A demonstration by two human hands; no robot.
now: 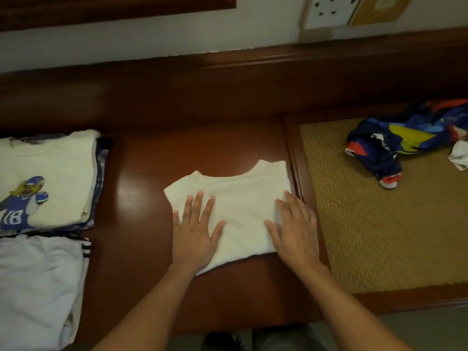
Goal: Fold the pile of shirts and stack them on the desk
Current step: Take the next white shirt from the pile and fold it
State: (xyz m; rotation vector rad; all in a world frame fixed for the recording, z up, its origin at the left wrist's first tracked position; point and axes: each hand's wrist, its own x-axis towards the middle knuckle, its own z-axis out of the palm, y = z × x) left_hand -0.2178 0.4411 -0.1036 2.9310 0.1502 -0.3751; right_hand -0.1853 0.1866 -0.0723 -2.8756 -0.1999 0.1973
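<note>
1. Left hand (195, 236), fingers spread, lies flat on the near-left part of the folded white shirt (243, 196). Right hand (295, 236), fingers straight, lies flat along the shirt's right edge. Neither hand grips the cloth.
2. Folded white shirt: rests mid-desk (141, 178) with its neckline facing away, just beside the wooden rim of the woven inset (367, 236).
3. Step in hand, judged as the final smoothing. Sweep both palms from the middle outward to press out creases and square the near edge. Then slide the fingers underneath so the fold lifts flat to a stack.
4. Near stack (35, 282), at left: topped by a white garment with black stripes at its edge.
5. Far stack (50, 178), just behind it: topped by a cream shirt printed with a blue football player, with checked fabric beneath.
6. No box or basket shows; the framed woven inset is the only holder. It holds a crumpled blue patterned shirt (395, 140) and, touching it, a small white cloth (459, 154). Both are unfolded and probably the remaining pile.
</note>
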